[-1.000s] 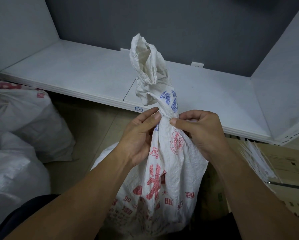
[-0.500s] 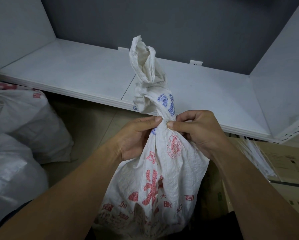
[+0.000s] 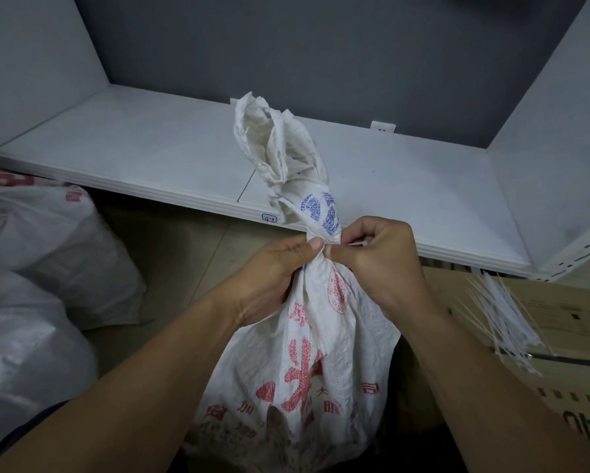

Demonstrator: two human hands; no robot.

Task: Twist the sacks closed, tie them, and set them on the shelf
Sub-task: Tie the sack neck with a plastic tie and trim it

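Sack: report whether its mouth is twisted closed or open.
Twisted closed: the sack narrows to a tight neck where left hand and right hand pinch it. Tie: cannot tell.

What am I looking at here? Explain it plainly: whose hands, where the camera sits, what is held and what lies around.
No machine here: a person works with two bare hands. Every picture comes from one wide-angle camera worn on the head, looking forward and down. The left hand and right hand both have their grip on the twisted neck of a white woven plastic sack printed in red and blue, thumbs close together at the front; its loose top stands above them. Behind is a long white shelf, where the sack is meant to go. To the left lie more white sacks on the floor. To the right, a bundle of thin white tie strips rests on a brown cardboard box. Whether a tie is already round the neck I cannot tell.
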